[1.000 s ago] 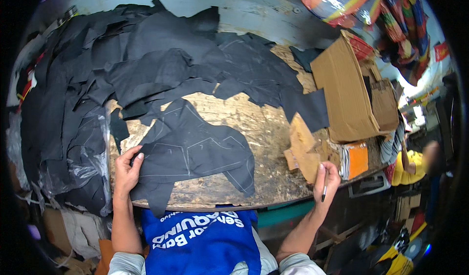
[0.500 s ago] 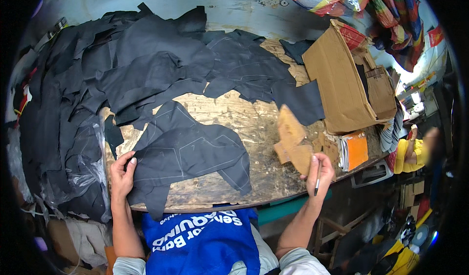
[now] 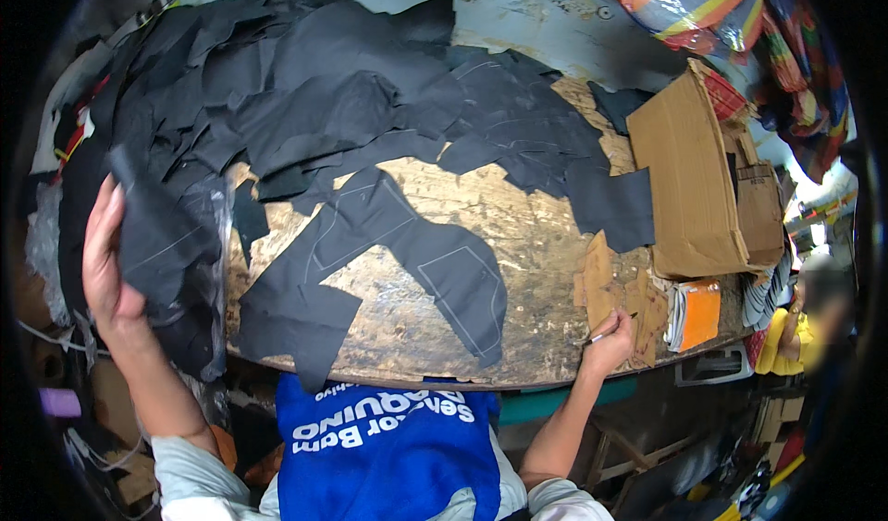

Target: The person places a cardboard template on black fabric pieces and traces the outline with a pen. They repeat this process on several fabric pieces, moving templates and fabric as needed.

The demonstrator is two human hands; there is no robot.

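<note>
At the far left my left hand is raised over the heap's edge, holding a black sheet piece with a pale drawn line on it. The piece hangs between the fingers and thumb, which partly hide behind it. My right hand is closed around a pen, resting by the table's right front edge. Just beyond it lie brown cardboard templates, touching or nearly touching the knuckles. Another black piece with pale outlines lies on the worn wooden table between my hands.
A large heap of black sheet material covers the back and left. An open cardboard box stands at the right, with an orange-covered stack before it. Clear plastic hangs at the left edge. Another person is at the far right.
My left hand has lifted a black piece off the outlined one and carried it left. The cardboard templates have left my right hand and lie on the table. The view has shifted.
</note>
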